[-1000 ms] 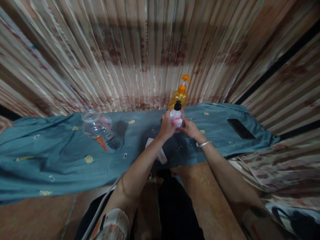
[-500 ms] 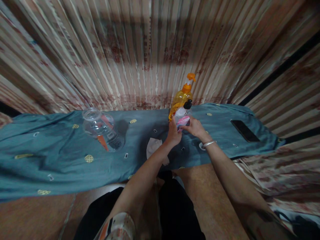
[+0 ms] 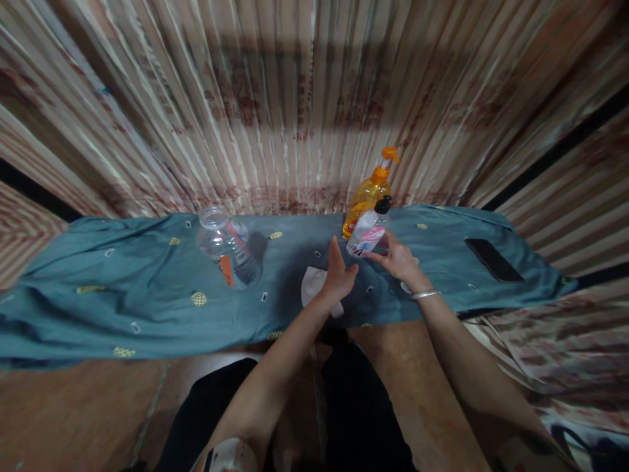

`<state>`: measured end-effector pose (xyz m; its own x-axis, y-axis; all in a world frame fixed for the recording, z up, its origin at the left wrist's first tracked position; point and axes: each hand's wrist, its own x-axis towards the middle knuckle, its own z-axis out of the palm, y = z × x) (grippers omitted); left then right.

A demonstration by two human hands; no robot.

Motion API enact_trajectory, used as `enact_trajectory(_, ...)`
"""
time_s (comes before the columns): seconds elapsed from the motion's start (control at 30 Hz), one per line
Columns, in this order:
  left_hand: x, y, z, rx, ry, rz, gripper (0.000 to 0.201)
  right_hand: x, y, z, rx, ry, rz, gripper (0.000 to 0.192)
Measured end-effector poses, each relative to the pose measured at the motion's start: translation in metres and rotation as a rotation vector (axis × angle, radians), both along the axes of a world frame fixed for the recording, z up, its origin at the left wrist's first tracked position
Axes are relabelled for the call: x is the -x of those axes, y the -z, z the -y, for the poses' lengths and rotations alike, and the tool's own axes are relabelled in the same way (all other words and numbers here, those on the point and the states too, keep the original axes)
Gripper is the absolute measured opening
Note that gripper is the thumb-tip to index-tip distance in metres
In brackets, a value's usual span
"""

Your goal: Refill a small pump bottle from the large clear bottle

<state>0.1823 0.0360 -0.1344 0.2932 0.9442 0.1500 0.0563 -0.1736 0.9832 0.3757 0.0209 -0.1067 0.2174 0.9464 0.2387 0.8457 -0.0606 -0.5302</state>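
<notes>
A small clear bottle [image 3: 366, 233] with a black cap and pink label tilts to the right, just in front of an orange pump bottle [image 3: 366, 196]. My right hand [image 3: 400, 261], a bangle on its wrist, has thumb and fingertips at the small bottle's lower side. My left hand [image 3: 338, 275] is open, palm toward the bottle and a little short of it, over a white tissue [image 3: 312, 283]. All of this is on a teal cloth [image 3: 147, 308] spread over a low surface.
A clear plastic jar [image 3: 226, 252] with an orange-marked label stands to the left on the cloth. A black phone [image 3: 493, 259] lies at the right end. Striped curtains hang close behind. My knees and brown floor are below the cloth's front edge.
My left hand has let go of the small bottle and drawn back, fingers spread. The bottle has tipped over to the right, with my right hand still at it. The view has shifted right.
</notes>
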Motion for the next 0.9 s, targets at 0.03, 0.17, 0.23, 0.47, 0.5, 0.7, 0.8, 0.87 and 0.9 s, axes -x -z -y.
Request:
enact_trajectory(0.03,0.006,-0.001,0.004,0.01,-0.014,0.001,0.099,-0.002,0.001,0.009,-0.006,0.032,0.038,0.073)
enact_trajectory(0.17,0.026,-0.004,0.019,0.059,-0.091,0.022,0.096,-0.021,0.006,0.052,-0.013,0.147,0.202,0.065)
enact_trajectory(0.23,0.03,-0.005,0.028,0.082,-0.134,0.042,0.094,-0.031,0.01,0.073,0.049,0.187,0.259,0.065)
enact_trajectory(0.47,0.046,-0.019,0.072,0.143,-0.224,0.105,0.09,-0.034,0.026,0.105,0.263,0.094,0.369,0.047)
enact_trajectory(0.5,0.053,-0.023,0.077,0.141,-0.243,0.113,0.088,-0.032,0.027,0.105,0.273,0.098,0.382,0.044)
enact_trajectory(0.7,0.122,-0.045,0.092,-0.071,-0.362,0.078,0.084,-0.028,0.02,0.101,0.331,0.208,0.388,0.038)
enact_trajectory(0.8,0.16,-0.051,0.088,-0.231,-0.424,0.011,0.08,-0.015,0.002,0.1,0.237,0.254,0.286,0.039)
enact_trajectory(0.87,0.181,-0.052,0.08,-0.336,-0.497,-0.026,0.082,0.011,-0.02,0.096,0.123,0.218,0.14,0.039)
enact_trajectory(0.9,0.191,-0.052,0.073,-0.374,-0.553,-0.04,0.084,0.03,-0.033,0.091,0.054,0.148,0.079,0.039)
